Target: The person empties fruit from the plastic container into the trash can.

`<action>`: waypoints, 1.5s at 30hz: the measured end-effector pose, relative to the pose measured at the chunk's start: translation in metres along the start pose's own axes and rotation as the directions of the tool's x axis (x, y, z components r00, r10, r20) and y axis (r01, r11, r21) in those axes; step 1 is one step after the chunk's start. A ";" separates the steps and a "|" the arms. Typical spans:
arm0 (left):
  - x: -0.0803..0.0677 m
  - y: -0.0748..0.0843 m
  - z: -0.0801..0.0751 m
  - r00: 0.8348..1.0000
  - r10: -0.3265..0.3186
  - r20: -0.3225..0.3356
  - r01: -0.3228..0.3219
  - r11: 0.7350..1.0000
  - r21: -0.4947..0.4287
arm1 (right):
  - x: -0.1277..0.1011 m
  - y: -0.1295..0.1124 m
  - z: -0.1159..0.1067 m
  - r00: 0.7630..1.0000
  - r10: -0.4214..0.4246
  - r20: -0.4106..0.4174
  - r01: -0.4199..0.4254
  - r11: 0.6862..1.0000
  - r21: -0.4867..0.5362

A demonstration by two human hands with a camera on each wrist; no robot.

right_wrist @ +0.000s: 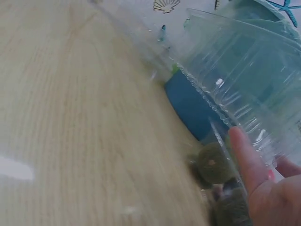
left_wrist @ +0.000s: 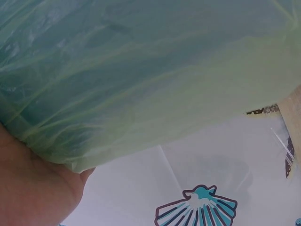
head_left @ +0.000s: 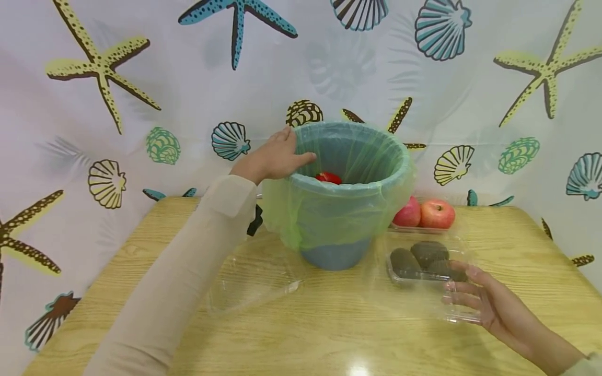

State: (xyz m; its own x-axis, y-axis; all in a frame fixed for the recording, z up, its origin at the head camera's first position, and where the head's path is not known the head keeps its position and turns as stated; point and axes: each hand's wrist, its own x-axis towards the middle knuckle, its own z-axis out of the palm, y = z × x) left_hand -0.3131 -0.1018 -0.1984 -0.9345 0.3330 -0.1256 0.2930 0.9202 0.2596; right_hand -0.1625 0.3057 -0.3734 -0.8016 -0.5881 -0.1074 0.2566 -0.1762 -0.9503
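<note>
**Clear plastic container (right_wrist: 249, 80) in one grip, blue bin (head_left: 335, 257) in the other**

Head view: the left hand (head_left: 277, 156) clasped the bin's rim, thumb inside and fingers outside, probably to steady it and keep the green liner (head_left: 303, 219) from slipping. The right hand (head_left: 498, 308) pinched the container, blurred beside the brown fruit (head_left: 428, 256), whose clear tray (head_left: 392, 271) likely kept them from rolling. Apples (head_left: 436, 213) lay behind, partly screened by the bin. Inside it, a red object (head_left: 328, 178) was half hidden by the rim. Left of the bin stood another see-through tray (head_left: 256, 277); a black item (head_left: 254, 222) showed too little to name.

Left wrist view: liner filled most of the frame; the hand was cut off at lower left, its fingertips out of sight.

Right wrist view: the container was tilted before the bin, running past the frame's edge. One forefinger lay by its rim; exactly where the thumb pressed, I couldn't tell.
</note>
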 end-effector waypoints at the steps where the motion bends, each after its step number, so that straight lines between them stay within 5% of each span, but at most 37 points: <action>1: 0.000 0.000 0.000 1.000 0.001 0.003 -0.001 1.000 0.000 | 0.001 0.003 0.002 1.000 0.006 0.010 -0.006 1.000 0.006; 6: 0.000 0.000 0.000 1.000 0.001 0.010 -0.001 1.000 0.004 | 0.007 0.013 0.014 0.999 0.026 0.045 -0.028 0.999 0.046; 15: 0.000 0.000 0.000 1.000 -0.004 0.010 0.004 1.000 0.005 | 0.018 0.035 0.031 0.996 0.086 -0.005 -0.086 0.996 -0.033; 29: -0.003 0.002 -0.001 1.000 -0.008 0.004 0.008 1.000 0.002 | 0.040 0.053 0.049 0.990 0.105 0.099 -0.110 0.993 0.051; 45: -0.002 0.001 0.000 1.000 -0.008 0.002 0.008 1.000 0.005 | 0.047 0.051 0.057 0.981 0.193 -0.032 -0.196 0.961 -0.195</action>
State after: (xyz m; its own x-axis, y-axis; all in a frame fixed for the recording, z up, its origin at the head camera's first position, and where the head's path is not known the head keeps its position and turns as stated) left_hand -0.3115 -0.1016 -0.1978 -0.9365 0.3260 -0.1291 0.2866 0.9239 0.2535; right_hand -0.1562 0.2238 -0.4102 -0.7538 -0.5855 -0.2981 0.2983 0.0992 -0.9493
